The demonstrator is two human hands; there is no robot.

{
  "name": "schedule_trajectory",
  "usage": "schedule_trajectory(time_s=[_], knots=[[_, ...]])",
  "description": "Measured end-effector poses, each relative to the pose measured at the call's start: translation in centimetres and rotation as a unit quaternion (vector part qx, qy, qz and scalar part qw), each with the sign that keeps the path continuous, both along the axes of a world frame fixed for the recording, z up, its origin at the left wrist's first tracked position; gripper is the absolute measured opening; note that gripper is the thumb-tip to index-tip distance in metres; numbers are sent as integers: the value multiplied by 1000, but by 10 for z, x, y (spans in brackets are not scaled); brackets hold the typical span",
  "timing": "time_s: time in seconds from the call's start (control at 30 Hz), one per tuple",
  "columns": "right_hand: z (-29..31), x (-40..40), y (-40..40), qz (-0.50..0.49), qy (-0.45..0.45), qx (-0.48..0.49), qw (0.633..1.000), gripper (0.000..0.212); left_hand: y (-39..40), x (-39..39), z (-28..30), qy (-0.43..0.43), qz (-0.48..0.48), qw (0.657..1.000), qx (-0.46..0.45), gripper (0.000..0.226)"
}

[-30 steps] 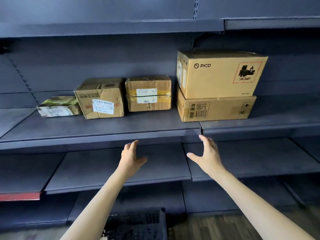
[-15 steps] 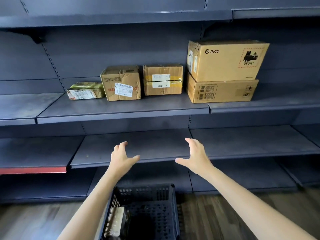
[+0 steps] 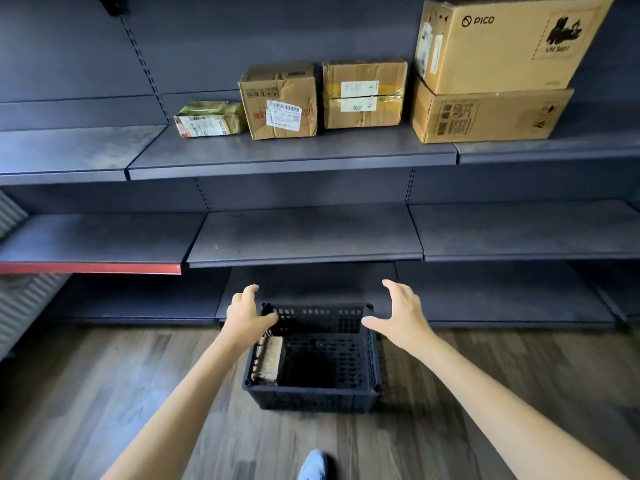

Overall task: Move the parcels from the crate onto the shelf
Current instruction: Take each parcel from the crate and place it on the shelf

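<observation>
I see my left hand point(image 3: 247, 315) spread loosely, fingers relaxed and apart, holding nothing, above the crate's point(image 3: 313, 398) left rim. Just right of it, one parcel point(image 3: 270, 360) lies in the crate against the left wall, its long axis running from me toward the shelf point(image 3: 294, 157). My right hand point(image 3: 400, 315) is splayed wide and empty over the right rim. Up on the shelf sit five boxes point(image 3: 363, 95).
</observation>
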State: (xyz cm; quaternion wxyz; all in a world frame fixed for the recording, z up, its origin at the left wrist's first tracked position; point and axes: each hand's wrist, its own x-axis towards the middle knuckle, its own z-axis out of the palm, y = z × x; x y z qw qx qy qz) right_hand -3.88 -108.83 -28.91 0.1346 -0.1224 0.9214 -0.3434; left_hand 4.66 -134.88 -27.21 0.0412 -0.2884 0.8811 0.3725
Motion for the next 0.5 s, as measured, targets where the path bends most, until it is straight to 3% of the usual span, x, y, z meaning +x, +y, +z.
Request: schedule_trajectory(time_s=[0.3, 0.5], knots=[[-32, -33, -85, 5, -68, 34, 997, 84, -84, -19, -51, -78, 4, 996, 37, 70], [-96, -47, -173, 8, -166, 32, 985, 82, -151, -41, -109, -146, -33, 988, 30, 67]])
